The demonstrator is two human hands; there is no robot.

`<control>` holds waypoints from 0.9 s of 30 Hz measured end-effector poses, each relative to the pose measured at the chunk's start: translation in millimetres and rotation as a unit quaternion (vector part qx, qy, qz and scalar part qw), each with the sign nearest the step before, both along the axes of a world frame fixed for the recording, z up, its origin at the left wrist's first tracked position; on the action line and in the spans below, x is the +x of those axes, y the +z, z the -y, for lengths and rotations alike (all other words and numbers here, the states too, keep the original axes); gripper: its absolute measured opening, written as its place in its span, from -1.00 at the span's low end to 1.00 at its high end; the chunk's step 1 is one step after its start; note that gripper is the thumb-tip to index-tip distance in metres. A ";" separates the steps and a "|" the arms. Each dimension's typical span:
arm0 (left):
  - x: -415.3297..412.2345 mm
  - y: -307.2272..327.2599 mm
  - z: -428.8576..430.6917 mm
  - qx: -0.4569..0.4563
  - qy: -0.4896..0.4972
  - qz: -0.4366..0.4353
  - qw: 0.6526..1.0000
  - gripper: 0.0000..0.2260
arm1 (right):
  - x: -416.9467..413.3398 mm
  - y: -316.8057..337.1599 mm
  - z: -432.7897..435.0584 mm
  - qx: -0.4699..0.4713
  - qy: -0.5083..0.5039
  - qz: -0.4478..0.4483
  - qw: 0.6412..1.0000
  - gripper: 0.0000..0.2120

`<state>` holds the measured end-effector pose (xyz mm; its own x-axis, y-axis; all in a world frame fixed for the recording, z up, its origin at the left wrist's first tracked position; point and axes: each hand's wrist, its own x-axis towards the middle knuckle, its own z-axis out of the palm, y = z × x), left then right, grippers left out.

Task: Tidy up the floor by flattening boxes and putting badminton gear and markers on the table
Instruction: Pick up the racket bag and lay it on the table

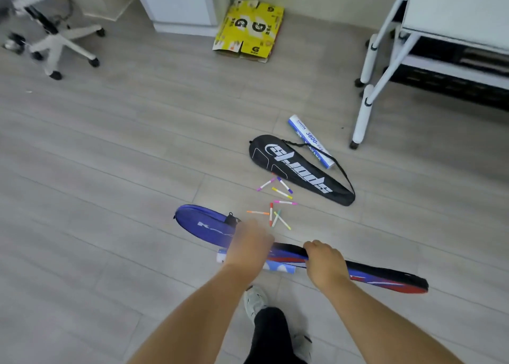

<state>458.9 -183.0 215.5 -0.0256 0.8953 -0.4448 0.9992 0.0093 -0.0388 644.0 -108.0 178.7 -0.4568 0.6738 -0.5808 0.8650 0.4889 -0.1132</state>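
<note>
- Blue racket bag (287, 251), with a black and red narrow end, stretches left to right close to the person; whether it rests on the floor (110, 171) I cannot tell.
- Right hand (323, 261) has its grip curled round the bag's narrow middle.
- Left hand (249, 246) is blurred over the bag's wider part; I cannot tell whether its grip holds anything.
- Blue-and-white shuttle tube (275, 266) lies just beside the bag on its near side, between the two hands.
- Coloured markers (285, 202) lie scattered on the floor just beyond the bag.
- Black racket bag (297, 168) lies farther right, its strap over a second shuttle tube (308, 136).
- Yellow flattened box (249, 30) leans at the far wall.
- White tabletop (451, 11) stands on a wheeled frame at the far right; an office chair (63, 41) is at the far left.
</note>
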 end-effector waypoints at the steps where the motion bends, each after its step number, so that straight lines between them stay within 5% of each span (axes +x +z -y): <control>1: -4.5 2.4 -12.0 -0.004 -0.016 -0.001 1.000 -0.63 | -2.8 2.9 -9.2 0.007 -0.011 0.008 1.000 -0.75; 14: -55.7 12.4 -166.1 -0.034 -0.077 -0.012 0.996 -0.62 | -44.9 13.8 -141.8 0.019 -0.040 -0.003 0.999 -0.77; 27: -63.2 -58.1 -396.9 -0.083 -0.081 -0.025 0.993 -0.69 | -46.6 -66.5 -357.0 -0.044 -0.060 -0.033 0.997 -0.69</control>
